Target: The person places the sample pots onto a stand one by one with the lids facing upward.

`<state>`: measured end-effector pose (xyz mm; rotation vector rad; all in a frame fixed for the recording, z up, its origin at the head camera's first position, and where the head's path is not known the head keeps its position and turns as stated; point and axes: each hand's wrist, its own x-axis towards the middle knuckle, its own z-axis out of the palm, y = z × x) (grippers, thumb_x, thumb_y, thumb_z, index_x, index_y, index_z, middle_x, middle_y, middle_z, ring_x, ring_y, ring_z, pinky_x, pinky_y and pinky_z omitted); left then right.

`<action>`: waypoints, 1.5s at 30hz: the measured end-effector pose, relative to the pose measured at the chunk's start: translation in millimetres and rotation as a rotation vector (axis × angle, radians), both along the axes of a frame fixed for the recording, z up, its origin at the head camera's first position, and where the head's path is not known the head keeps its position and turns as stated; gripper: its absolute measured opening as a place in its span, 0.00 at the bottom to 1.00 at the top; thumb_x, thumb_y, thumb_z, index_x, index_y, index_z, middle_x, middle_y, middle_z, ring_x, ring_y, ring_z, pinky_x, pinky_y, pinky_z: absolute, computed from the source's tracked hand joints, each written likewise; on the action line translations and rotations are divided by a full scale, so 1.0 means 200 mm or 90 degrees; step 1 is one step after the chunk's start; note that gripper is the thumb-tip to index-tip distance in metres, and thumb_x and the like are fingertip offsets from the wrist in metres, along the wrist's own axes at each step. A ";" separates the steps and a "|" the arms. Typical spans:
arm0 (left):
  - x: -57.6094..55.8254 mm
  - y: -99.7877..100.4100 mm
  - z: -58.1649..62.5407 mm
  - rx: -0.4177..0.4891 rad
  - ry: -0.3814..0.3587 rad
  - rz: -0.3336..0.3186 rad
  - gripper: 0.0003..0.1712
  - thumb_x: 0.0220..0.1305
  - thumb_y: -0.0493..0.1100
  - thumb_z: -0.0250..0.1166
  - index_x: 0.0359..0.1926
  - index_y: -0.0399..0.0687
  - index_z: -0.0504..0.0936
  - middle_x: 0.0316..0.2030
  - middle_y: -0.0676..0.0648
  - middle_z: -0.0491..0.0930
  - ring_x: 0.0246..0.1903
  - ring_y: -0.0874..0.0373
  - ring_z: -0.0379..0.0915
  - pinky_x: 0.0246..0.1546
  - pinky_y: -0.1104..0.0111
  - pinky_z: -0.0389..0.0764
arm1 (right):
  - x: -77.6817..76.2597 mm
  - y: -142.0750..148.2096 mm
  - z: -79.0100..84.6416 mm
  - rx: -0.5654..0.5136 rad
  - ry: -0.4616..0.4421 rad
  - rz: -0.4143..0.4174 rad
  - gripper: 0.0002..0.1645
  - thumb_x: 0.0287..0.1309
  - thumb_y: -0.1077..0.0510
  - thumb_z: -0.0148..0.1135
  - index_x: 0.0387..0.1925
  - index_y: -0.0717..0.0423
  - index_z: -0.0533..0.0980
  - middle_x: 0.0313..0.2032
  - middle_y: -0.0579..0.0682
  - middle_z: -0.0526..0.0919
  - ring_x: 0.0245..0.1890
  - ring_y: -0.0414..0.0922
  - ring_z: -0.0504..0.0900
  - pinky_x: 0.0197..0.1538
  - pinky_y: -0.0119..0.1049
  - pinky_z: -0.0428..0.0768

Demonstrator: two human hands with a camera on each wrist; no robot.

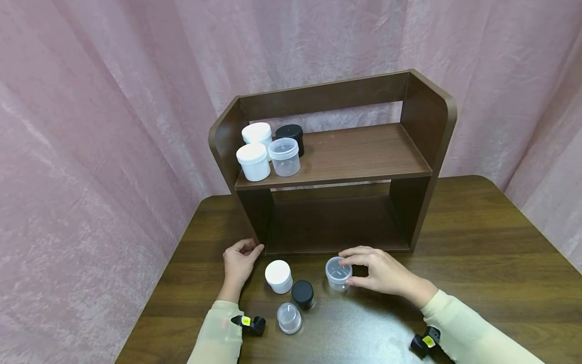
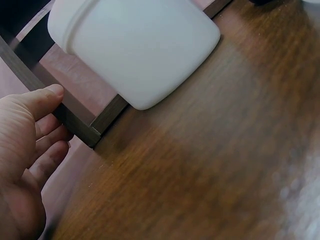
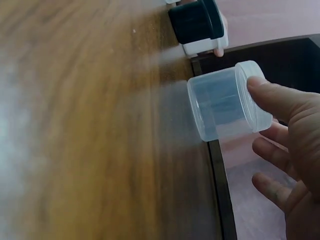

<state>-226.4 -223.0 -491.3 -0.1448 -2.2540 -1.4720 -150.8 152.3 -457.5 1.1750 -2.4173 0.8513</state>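
Note:
My right hand (image 1: 378, 269) pinches a clear plastic jar (image 1: 338, 277) by its lid between thumb and fingers. In the right wrist view, the thumb (image 3: 272, 95) presses the lid's rim and the jar's base is close to the tabletop. At the bottom left corner of a dark brown two-tier shelf (image 1: 359, 151), my left hand (image 1: 241, 260) holds the front edge of the side panel. The thumb (image 2: 47, 100) lies along that edge, with the other fingers curled beside it. A white jar (image 1: 279, 277) stands just right of the left hand.
A small black-lidded jar (image 1: 302, 294) and a small clear jar (image 1: 289, 318) stand on the wooden table (image 1: 182, 303) between the hands. On the upper tier's left end are two white jars (image 1: 253, 162), a black jar (image 1: 291, 132) and a clear jar (image 1: 285, 157). Pink curtains (image 1: 113, 126) hang behind.

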 end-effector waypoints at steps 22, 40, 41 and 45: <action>0.00 0.01 0.01 -0.008 0.023 0.000 0.08 0.50 0.36 0.75 0.32 0.39 0.85 0.29 0.45 0.84 0.32 0.55 0.81 0.32 0.76 0.81 | -0.06 -0.08 0.01 -0.038 0.059 0.062 0.21 0.51 0.59 0.72 0.48 0.58 0.82 0.50 0.53 0.83 0.52 0.52 0.80 0.51 0.48 0.79; 0.01 0.00 0.01 -0.005 -0.001 0.002 0.10 0.50 0.37 0.75 0.32 0.38 0.85 0.31 0.44 0.84 0.33 0.53 0.81 0.33 0.76 0.81 | -0.11 -0.06 -0.01 -0.062 0.087 0.015 0.18 0.55 0.58 0.69 0.48 0.57 0.83 0.49 0.52 0.84 0.48 0.46 0.83 0.48 0.40 0.81; 0.01 0.00 0.01 -0.005 0.000 0.002 0.10 0.50 0.37 0.76 0.32 0.38 0.85 0.31 0.45 0.84 0.33 0.53 0.81 0.33 0.76 0.81 | -0.11 -0.06 -0.01 -0.064 0.089 0.014 0.17 0.55 0.58 0.69 0.48 0.57 0.83 0.48 0.52 0.84 0.48 0.46 0.83 0.47 0.40 0.81; 0.01 0.00 0.00 -0.006 0.000 0.003 0.09 0.50 0.37 0.76 0.32 0.39 0.85 0.30 0.45 0.84 0.33 0.54 0.81 0.33 0.76 0.81 | -0.11 -0.06 -0.02 -0.071 0.090 0.012 0.17 0.55 0.58 0.69 0.48 0.56 0.83 0.48 0.50 0.84 0.47 0.44 0.83 0.46 0.39 0.82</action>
